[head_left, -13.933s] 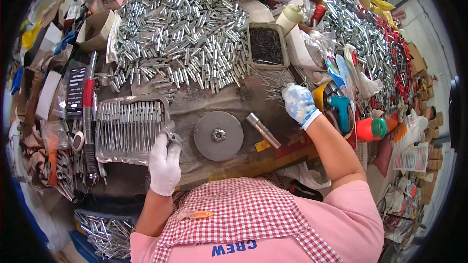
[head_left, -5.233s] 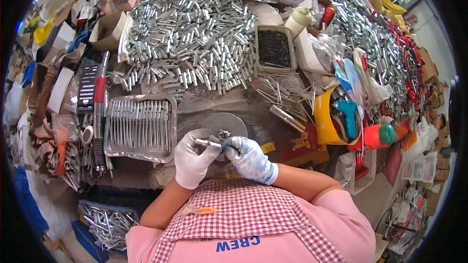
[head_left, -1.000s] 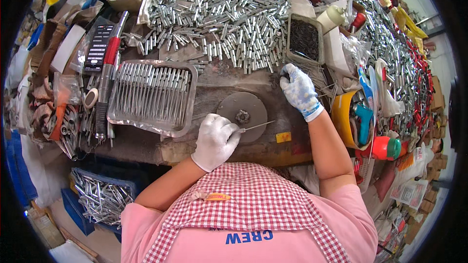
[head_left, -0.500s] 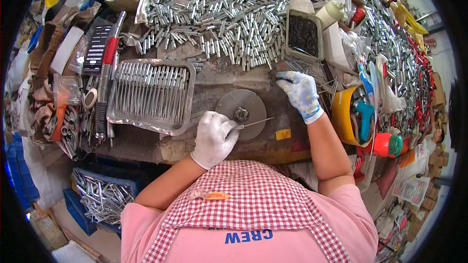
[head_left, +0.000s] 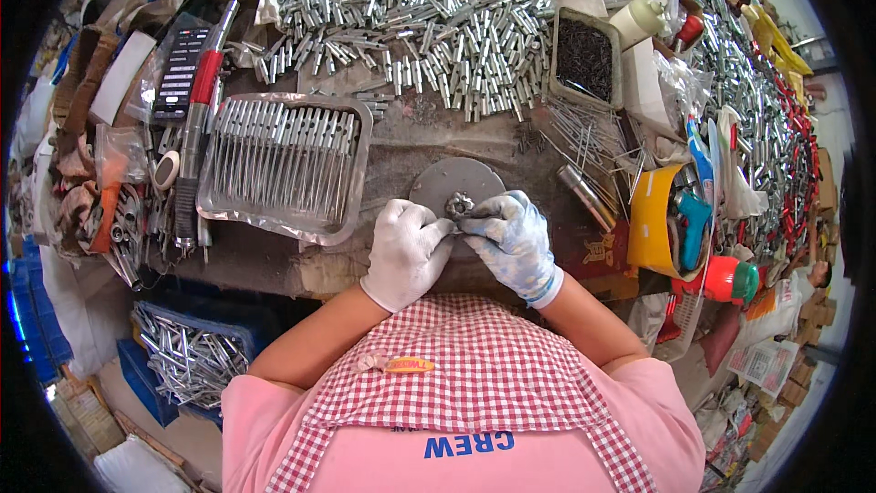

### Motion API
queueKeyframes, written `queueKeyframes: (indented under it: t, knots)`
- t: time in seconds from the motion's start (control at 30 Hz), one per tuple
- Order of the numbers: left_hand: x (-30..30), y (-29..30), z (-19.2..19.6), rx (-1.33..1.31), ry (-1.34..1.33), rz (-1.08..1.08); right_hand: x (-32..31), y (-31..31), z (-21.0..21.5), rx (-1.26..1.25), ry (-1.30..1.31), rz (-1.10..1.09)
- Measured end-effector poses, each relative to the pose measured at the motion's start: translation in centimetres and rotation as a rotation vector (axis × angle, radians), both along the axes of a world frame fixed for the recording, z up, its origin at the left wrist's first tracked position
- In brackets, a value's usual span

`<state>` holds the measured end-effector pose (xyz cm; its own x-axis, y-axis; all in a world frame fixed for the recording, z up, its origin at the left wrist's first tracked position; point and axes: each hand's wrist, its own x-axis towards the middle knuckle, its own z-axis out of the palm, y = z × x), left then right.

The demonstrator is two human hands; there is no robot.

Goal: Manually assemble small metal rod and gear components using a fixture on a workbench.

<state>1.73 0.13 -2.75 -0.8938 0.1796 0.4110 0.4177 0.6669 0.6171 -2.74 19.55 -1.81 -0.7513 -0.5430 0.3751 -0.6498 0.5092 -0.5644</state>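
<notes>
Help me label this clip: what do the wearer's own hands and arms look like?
The left hand wears a plain white glove; the right hand, a white glove patched with light blue, its cuff edged in blue. Both forearms are bare below pink short sleeves.

Head cam, wide fisheye: looks steeply down from above the apron [head_left: 456, 365], on the wearer's side of the disc [head_left: 444, 179]; desk [head_left: 415, 141] fairly close, spreading around the disc.
</notes>
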Motion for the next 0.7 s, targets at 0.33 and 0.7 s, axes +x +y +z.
queueKeyframes:
  t: [0.33,0.7]
  knots:
    - [0.1,0.0,-0.2,0.008,-0.005,0.008,-0.5,-0.7,0.8,0.172,0.125,0.086]
    - [-0.2,0.1,-0.7,-0.011,0.036,0.01,-1.1,-3.3,3.8,0.562,0.2,0.154]
